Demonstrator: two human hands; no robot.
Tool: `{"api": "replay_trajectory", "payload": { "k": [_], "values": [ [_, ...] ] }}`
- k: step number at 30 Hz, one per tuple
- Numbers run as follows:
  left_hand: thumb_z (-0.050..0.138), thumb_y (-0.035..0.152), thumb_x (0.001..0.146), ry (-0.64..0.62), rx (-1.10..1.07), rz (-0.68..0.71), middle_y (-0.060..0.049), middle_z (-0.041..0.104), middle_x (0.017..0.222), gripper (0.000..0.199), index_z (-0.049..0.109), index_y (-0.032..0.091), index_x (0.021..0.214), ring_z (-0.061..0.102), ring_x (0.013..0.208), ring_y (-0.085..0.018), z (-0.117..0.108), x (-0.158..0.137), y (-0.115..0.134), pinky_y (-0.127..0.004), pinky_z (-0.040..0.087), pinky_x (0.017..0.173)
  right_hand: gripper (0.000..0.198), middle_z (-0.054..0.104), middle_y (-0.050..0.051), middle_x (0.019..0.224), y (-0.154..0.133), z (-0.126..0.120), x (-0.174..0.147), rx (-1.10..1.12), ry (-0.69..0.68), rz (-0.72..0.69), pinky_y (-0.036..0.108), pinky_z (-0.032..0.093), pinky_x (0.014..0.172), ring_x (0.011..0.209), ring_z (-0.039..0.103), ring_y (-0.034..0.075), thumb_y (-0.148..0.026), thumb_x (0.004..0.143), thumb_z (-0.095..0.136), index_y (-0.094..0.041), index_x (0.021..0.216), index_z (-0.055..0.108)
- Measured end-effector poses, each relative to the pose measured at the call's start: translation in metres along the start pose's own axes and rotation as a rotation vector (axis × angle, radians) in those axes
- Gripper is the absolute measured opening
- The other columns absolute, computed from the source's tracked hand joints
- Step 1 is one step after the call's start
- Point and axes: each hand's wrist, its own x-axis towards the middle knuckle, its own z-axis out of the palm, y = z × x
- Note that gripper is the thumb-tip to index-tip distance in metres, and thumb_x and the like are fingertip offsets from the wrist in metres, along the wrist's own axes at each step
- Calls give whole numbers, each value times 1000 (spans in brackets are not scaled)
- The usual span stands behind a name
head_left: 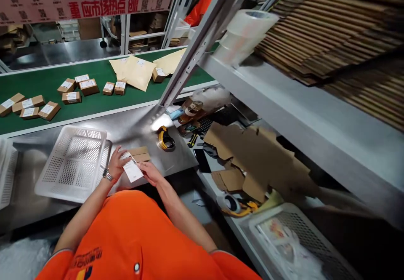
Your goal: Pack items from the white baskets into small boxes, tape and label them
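A white printed label (133, 171) slants between my two hands at the front edge of the metal table. My left hand (116, 164), with a watch on its wrist, grips the label's upper left edge with bent fingers. My right hand (150, 173) pinches its right edge between thumb and fingers. Just behind the label lies a small flat brown cardboard box (141, 153), partly covered by it. To the right of the box, a yellow and black tape dispenser (166, 139) rests on the table. An empty white perforated basket (74, 162) stands to the left of my left hand.
Behind the table (139, 122) runs a green conveyor belt (97, 103) carrying several small labelled boxes (89, 86) and padded envelopes (139, 73). A metal shelf post (189, 46) rises at right. Flattened cardboard (252, 153), a phone (202, 160) and another tape dispenser (235, 205) lie on the right-hand surface.
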Motion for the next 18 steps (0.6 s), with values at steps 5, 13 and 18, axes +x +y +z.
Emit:
{"api": "replay_trajectory", "payload": {
  "k": [5,13,18],
  "values": [
    [74,16,98,82,-78,-102,-14,69,158,29,87,27,121,47,167,-37,21,-4,26,-66,45,135,59,69,-3,66,-3,-30,-26,41,-82,112,26,46,58,60,56,12,-70,60,102,-21,75,73],
    [75,42,108,160,-904,-828,-21,81,137,56,67,13,156,85,107,-25,59,-7,95,-31,71,80,61,71,-1,73,0,-55,-38,-26,177,-134,31,52,64,68,60,17,-80,69,91,-23,80,75],
    [98,29,83,79,-1078,-961,-16,88,101,32,85,10,104,82,74,-21,87,-16,127,-24,59,56,64,81,3,86,6,-66,-51,-32,75,-98,35,60,74,79,72,23,-85,72,89,-24,88,80]
  ]
}}
